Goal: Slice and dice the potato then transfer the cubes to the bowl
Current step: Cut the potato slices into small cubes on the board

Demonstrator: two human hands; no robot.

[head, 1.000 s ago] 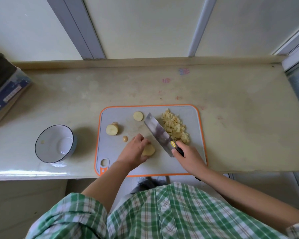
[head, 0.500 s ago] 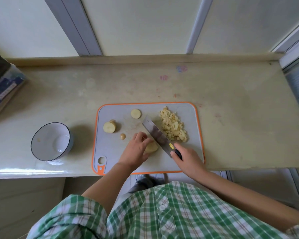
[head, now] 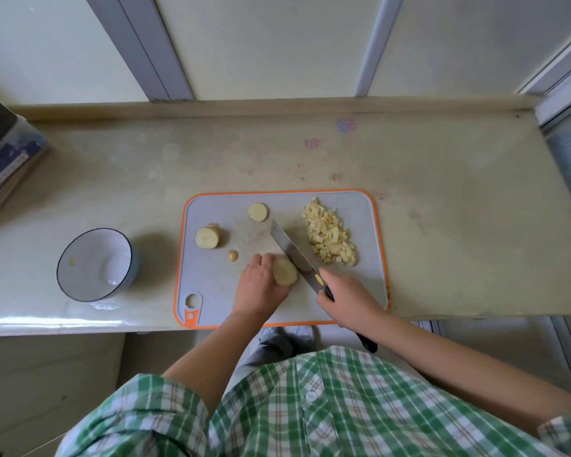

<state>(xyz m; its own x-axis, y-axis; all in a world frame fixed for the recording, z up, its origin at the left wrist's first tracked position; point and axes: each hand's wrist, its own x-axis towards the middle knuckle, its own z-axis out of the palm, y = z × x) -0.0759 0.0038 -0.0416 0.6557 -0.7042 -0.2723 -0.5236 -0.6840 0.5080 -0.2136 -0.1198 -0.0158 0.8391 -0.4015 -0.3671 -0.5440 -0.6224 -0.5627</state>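
On the grey, orange-rimmed cutting board (head: 360, 278), my left hand (head: 259, 285) holds down a potato slice (head: 285, 272). My right hand (head: 348, 300) grips the knife (head: 294, 250) by its handle, and the blade lies right beside that slice. A heap of potato cubes (head: 330, 234) sits at the board's right. Loose potato pieces lie further left: a round slice (head: 257, 212), a thicker chunk (head: 207, 237) and a small end bit (head: 233, 255). The white bowl (head: 80, 278) stands on the counter left of the board, with only a tiny scrap inside.
A dark box (head: 4, 159) sits at the counter's far left. A low ledge and a wall run behind the counter (head: 442, 179). The board's near edge lines up with the counter's front edge.
The knife blade has come down closer to the potato slice. My left hand has shifted back a little, so more of the slice shows.
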